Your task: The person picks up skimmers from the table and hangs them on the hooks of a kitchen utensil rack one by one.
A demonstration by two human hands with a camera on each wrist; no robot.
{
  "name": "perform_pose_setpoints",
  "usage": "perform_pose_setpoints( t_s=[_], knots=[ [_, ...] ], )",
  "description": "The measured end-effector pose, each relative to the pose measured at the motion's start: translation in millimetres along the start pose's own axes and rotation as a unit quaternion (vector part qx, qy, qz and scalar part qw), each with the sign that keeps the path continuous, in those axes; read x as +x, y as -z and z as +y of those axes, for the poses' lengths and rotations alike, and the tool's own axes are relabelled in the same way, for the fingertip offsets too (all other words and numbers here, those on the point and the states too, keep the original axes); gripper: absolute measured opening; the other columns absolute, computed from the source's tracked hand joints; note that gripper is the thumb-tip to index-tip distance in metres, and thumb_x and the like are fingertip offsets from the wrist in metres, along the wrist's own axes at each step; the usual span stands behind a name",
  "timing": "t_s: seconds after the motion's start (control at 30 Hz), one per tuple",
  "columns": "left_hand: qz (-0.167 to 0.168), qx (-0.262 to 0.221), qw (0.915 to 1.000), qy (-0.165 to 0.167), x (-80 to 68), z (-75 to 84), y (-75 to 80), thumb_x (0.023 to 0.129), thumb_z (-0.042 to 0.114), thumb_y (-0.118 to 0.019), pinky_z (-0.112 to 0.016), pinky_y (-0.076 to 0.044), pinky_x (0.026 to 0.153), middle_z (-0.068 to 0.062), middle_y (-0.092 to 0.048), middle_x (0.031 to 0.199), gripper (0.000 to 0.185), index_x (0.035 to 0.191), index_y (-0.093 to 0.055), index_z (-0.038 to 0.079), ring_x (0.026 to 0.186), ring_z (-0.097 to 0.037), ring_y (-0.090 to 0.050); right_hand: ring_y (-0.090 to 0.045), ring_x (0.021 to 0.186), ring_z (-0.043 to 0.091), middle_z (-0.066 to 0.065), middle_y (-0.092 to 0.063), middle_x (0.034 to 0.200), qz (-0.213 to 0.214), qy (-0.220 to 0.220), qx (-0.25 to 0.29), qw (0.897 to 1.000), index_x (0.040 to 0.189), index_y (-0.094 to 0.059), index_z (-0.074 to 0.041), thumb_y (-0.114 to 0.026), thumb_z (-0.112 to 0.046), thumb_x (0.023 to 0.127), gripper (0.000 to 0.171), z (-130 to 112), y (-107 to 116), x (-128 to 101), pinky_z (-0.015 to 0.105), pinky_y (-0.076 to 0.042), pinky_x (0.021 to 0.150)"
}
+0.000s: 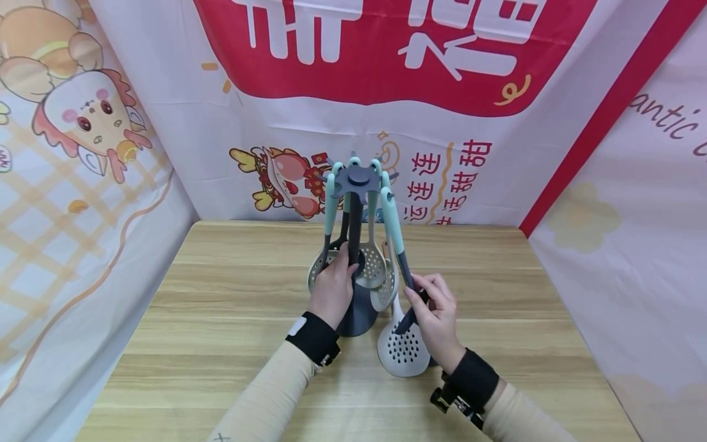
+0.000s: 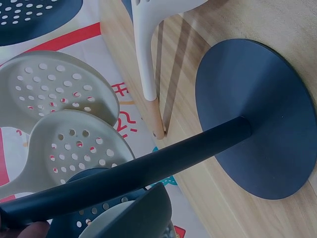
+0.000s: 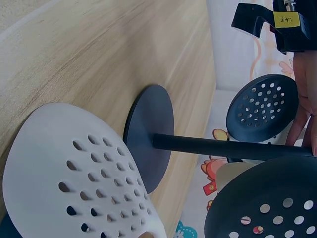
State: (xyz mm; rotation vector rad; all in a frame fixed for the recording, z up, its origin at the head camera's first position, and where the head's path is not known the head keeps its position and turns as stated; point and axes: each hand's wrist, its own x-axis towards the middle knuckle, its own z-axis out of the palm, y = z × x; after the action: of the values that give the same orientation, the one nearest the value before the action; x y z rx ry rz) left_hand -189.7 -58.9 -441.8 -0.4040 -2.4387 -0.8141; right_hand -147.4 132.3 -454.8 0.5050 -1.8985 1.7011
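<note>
A dark utensil stand [image 1: 359,178] with a hooked hub stands upright on its round base [image 2: 257,124]. My left hand [image 1: 331,291] grips its pole [image 2: 148,166]. Several teal-handled utensils hang around the pole, among them grey skimmers [image 2: 79,144] and a dark skimmer [image 3: 262,106]. On the right, my right hand [image 1: 439,313] pinches the dark neck of another skimmer [image 3: 267,203], whose head is dark and perforated. Its teal handle [image 1: 391,215] points up, the top end beside a hub hook; I cannot tell whether it is hooked on.
A white skimmer [image 1: 403,353] with a wooden handle lies on the wooden table [image 1: 221,319], just right of the base. Part of a dark blue object [image 3: 10,229] shows beneath it. Printed cloth [image 1: 287,116] hangs behind the table and along both sides.
</note>
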Motion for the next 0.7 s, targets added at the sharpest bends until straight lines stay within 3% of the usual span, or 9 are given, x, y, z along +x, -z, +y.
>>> perform_pose_setpoints(
  t_s=[0.23, 0.7],
  knots=[
    [-0.005, 0.0, 1.0, 0.001, -0.4, 1.8, 2.5, 0.101, 0.008, -0.056, -0.041, -0.061, 0.079, -0.022, -0.071, 0.108, 0.035, 0.132, -0.048, -0.003, 0.096, -0.033, -0.072, -0.044, 0.073, 0.006, 0.006, -0.052, 0.091, -0.001, -0.017, -0.008, 1.0, 0.114, -0.066, 0.011, -0.062, 0.012, 0.089, 0.026, -1.8, -4.1, -0.5, 0.015, -0.041, 0.055],
    [-0.008, -0.002, 0.9999, 0.007, -0.6, 1.3, 1.8, 0.101, 0.008, -0.056, -0.04, -0.061, 0.079, -0.022, -0.071, 0.108, 0.035, 0.133, -0.048, -0.004, 0.097, -0.033, -0.072, -0.048, 0.077, 0.006, 0.018, -0.052, 0.093, -0.008, -0.011, -0.009, 1.0, 0.117, -0.066, 0.01, -0.062, 0.011, 0.09, 0.027, 2.5, -9.7, -0.1, 0.013, -0.046, 0.063]
  ],
)
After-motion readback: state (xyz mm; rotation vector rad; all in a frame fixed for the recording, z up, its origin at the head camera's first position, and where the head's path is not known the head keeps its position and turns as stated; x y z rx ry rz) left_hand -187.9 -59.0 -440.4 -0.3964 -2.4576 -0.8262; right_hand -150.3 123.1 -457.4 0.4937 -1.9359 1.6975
